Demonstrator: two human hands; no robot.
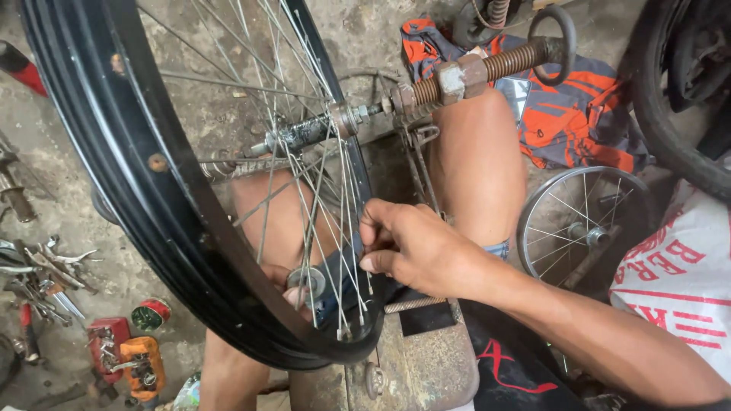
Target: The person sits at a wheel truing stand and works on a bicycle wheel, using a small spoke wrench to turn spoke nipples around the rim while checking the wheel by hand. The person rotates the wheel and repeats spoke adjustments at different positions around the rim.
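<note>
Right hand (415, 247) pinches a spoke (352, 228) of the black bicycle rim (145, 205) with closed fingers; left hand (293, 285), behind the spokes, grips a round spoke wrench (307, 280).

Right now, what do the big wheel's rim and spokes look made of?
Rim: likely metal with a glossy black painted finish, showing highlights and a few rusty spots. Spokes: thin bare metal wire, dull silver-grey. The right hand pinches them.

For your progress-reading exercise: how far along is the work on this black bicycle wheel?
Done: the black rim sits on a threaded stand axle, many spokes laced. In hand: the right hand pinches spokes near the rim; the left hand holds a round spoke tool. Left: spoke tension cannot be judged.
</note>
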